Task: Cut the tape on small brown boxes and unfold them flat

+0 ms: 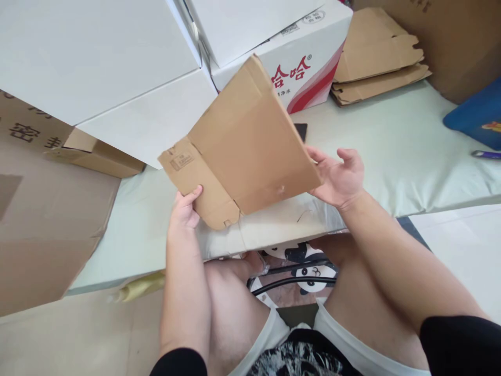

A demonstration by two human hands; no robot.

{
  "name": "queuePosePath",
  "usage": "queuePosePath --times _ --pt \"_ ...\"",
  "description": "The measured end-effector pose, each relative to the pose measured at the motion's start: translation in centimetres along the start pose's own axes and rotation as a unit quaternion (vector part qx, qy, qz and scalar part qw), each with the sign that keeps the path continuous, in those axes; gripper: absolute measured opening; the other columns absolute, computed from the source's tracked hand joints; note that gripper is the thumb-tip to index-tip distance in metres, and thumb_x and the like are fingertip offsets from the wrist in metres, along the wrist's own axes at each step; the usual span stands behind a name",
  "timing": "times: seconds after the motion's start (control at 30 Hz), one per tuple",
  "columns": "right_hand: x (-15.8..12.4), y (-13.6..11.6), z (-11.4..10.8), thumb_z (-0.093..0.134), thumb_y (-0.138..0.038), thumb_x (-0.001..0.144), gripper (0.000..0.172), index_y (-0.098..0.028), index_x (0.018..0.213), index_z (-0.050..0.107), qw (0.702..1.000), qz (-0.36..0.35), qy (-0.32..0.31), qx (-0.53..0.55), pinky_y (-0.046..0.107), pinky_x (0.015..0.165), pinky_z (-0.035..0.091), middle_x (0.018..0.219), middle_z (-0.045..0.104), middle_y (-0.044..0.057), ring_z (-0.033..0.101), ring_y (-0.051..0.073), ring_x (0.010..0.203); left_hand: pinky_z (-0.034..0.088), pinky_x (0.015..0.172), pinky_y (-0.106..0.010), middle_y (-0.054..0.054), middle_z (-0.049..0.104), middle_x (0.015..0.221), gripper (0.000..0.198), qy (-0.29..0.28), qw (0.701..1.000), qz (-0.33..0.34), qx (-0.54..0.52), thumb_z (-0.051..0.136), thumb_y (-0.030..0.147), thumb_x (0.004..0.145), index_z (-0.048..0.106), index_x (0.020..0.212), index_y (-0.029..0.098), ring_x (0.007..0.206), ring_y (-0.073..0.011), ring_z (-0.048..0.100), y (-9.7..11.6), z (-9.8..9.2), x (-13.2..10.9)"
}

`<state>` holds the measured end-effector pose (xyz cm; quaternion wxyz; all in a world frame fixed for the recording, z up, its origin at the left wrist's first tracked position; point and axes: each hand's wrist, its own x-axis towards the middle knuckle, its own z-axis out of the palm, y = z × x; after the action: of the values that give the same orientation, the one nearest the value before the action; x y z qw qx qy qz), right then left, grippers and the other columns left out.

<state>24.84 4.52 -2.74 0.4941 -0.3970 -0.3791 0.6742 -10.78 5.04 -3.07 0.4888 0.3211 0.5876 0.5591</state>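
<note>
A flat-folded brown cardboard box is held tilted above the pale green covered surface. A printed stamp shows on its left end flap, which has notched corners. My left hand is closed on that flap, thumb on top and fingers hidden underneath. At the opposite edge, my right hand is open, palm facing up and thumb stretched away from the board. Its fingertips touch or pass behind the cardboard edge; how far they reach is hidden.
Large white cartons stand behind, beside a red-and-white printed carton. Folded cardboard boxes are stacked at back right. A blue object and a purple pen-like item lie right. Big brown cartons flank the left.
</note>
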Motion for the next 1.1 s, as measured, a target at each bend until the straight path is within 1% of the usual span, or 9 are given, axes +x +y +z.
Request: queuePosePath --times 0.07,0.17,0.33,0.47,0.6,0.77,0.9,1.0,1.1 --pt "0.1 0.4 -0.2 0.072 -0.062 0.065 0.056 -0.026 0.109 0.073 0.998 0.061 -0.032 0.002 0.04 0.079 0.058 0.098 0.079 0.006 0.072 0.024 0.086 0.063 0.089 -0.037 -0.008 0.08 0.098 0.056 0.023 0.999 0.026 0.031 0.096 0.027 0.044 0.072 0.095 0.019 0.102 -0.0297 0.075 0.2 -0.4 -0.1" --pt "0.0 1.4 -0.4 0.088 -0.046 0.06 0.048 -0.023 0.101 0.076 0.989 0.113 -0.052 -0.082 0.042 0.089 0.059 0.1 0.08 0.007 0.074 0.025 0.095 0.063 0.083 -0.038 -0.009 0.08 0.092 0.062 -0.011 0.998 0.007 0.067 0.098 0.032 0.04 0.072 0.095 0.016 0.093 -0.0302 0.076 0.4 -0.5 -0.6" --pt "-1.8 0.4 -0.7 0.091 -0.055 0.061 0.053 -0.021 0.1 0.077 0.991 0.086 -0.051 -0.089 0.048 0.099 0.059 0.107 0.081 0.009 0.076 0.029 0.103 0.056 0.061 -0.026 -0.003 0.077 0.081 0.052 -0.038 0.999 -0.02 0.009 0.09 0.043 0.055 0.07 0.096 0.018 0.067 -0.0181 0.072 0.5 0.2 -0.7" --pt "-6.2 -1.7 -1.3 0.088 -0.056 0.064 0.052 -0.025 0.103 0.076 0.988 0.002 0.135 -0.08 0.053 0.101 0.059 0.112 0.08 0.009 0.074 0.034 0.111 0.049 0.054 -0.021 -0.001 0.073 0.073 0.033 0.001 0.999 -0.05 -0.003 0.074 0.041 0.069 0.063 0.091 0.018 0.058 -0.0129 0.068 0.7 1.1 -0.5" --pt "-12.9 -1.8 -2.7 0.077 -0.044 0.074 0.041 -0.039 0.114 0.07 0.921 -0.103 0.369 -0.071 0.06 0.113 0.051 0.132 0.073 0.003 0.06 0.034 0.136 0.049 0.053 -0.021 -0.002 0.071 0.071 0.031 -0.019 0.998 -0.062 0.014 0.072 0.039 0.065 0.061 0.085 0.018 0.058 -0.0144 0.069 0.6 1.6 -1.0" --pt "-17.1 -1.2 -4.2 0.073 -0.035 0.073 0.042 -0.05 0.112 0.069 0.886 -0.111 0.437 -0.11 0.061 0.105 0.054 0.144 0.065 0.001 0.053 0.036 0.143 0.045 0.049 -0.02 -0.002 0.069 0.066 0.025 -0.027 0.996 -0.08 0.024 0.07 0.034 0.062 0.062 0.078 0.017 0.051 -0.0126 0.065 -0.2 2.3 -1.1" --pt "-12.3 -3.7 -4.5 0.077 -0.034 0.069 0.045 -0.046 0.111 0.068 0.854 -0.188 0.473 -0.112 0.058 0.093 0.06 0.149 0.062 0.001 0.053 0.039 0.143 0.046 0.05 -0.021 -0.002 0.069 0.067 0.024 -0.041 0.995 -0.082 0.032 0.071 0.035 0.063 0.061 0.077 0.018 0.053 -0.0123 0.065 -0.6 3.1 -0.9" --pt "-5.2 -8.2 -5.0 0.07 -0.025 0.069 0.057 -0.036 0.124 0.059 0.835 -0.214 0.492 -0.12 0.051 0.086 0.062 0.154 0.056 0.007 0.059 0.034 0.136 0.047 0.054 -0.022 -0.002 0.068 0.066 0.027 -0.047 0.994 -0.087 0.042 0.073 0.037 0.063 0.061 0.077 0.018 0.053 -0.0131 0.065 -0.5 3.6 -0.9" --pt "2.3 -13.4 -6.0 0.061 -0.021 0.079 0.052 -0.034 0.128 0.052 0.844 -0.194 0.477 -0.147 0.04 0.088 0.057 0.154 0.054 0.007 0.062 0.025 0.133 0.047 0.056 -0.023 -0.002 0.067 0.065 0.028 -0.045 0.994 -0.087 0.048 0.074 0.038 0.063 0.06 0.076 0.018 0.054 -0.0131 0.064 -0.5 3.7 -0.8"
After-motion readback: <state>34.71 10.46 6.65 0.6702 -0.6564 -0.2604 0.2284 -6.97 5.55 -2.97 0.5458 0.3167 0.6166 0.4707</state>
